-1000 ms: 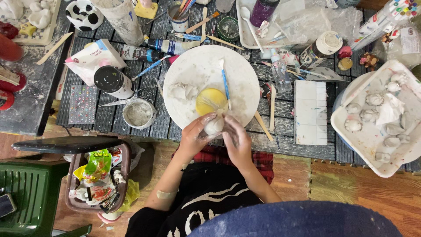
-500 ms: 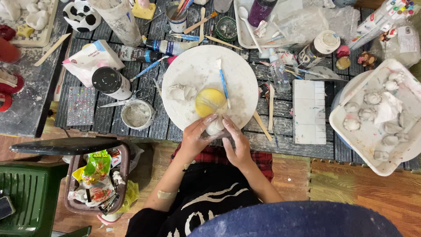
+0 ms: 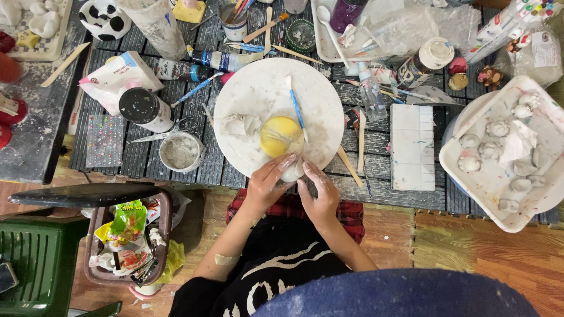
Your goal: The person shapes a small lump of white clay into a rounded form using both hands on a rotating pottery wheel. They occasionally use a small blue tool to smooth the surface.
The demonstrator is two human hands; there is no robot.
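Both my hands meet at the near edge of a round white board [image 3: 258, 94]. My left hand [image 3: 267, 181] and my right hand [image 3: 317, 194] together grip a small white clay lump [image 3: 292, 171]; fingers cover most of it. Just beyond the lump a yellow bowl [image 3: 281, 136] sits on the board. A blue-handled tool [image 3: 295, 105] lies across the board above the bowl. More white clay pieces [image 3: 241, 124] rest on the board's left side.
A small grey cup [image 3: 180, 152] and a black-lidded jar [image 3: 145, 108] stand left of the board. A white ice-cube-style palette [image 3: 412, 147] lies to the right, then a white tray [image 3: 464, 176] of several clay figures. A brown bin [image 3: 94, 258] of wrappers sits on the floor at left.
My hands have stayed at the board's near edge, fingers shifting slightly around the clay lump. Nothing else has moved.
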